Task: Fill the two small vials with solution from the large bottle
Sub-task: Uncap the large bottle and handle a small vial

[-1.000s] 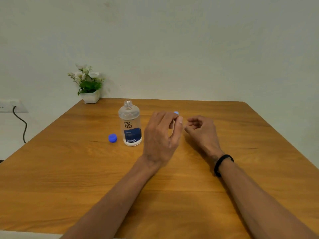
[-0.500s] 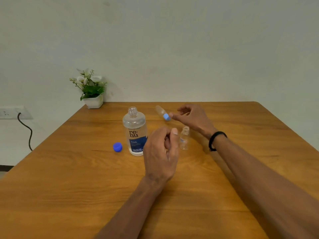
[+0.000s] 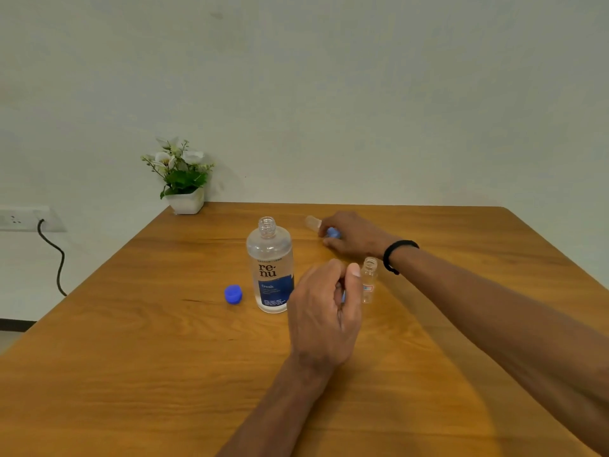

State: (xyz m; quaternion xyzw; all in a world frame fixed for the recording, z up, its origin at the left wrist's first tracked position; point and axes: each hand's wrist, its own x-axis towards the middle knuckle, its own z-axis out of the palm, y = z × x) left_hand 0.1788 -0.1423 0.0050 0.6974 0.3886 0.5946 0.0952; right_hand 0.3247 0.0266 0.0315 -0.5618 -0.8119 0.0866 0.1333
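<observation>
Right hand (image 3: pixel 354 237) gripping capped vial (image 3: pixel 313 223); left hand (image 3: pixel 324 311) pinching small blue cap (image 3: pixel 343 296) (mostly hidden). Open vial (image 3: pixel 369 280) standing unsupported on bench (image 3: pixel 131 357) beside right wrist: knock-over risk. Large bottle (image 3: pixel 271 268) uncapped.

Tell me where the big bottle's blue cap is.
In the head view the blue cap lies on the table, just left of the large bottle, apart from it and from both hands.

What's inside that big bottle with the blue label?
The large bottle, uncapped, is clear-walled and looks to hold clear liquid; the level is hard to judge. Its blue label covers the lower front.
</observation>
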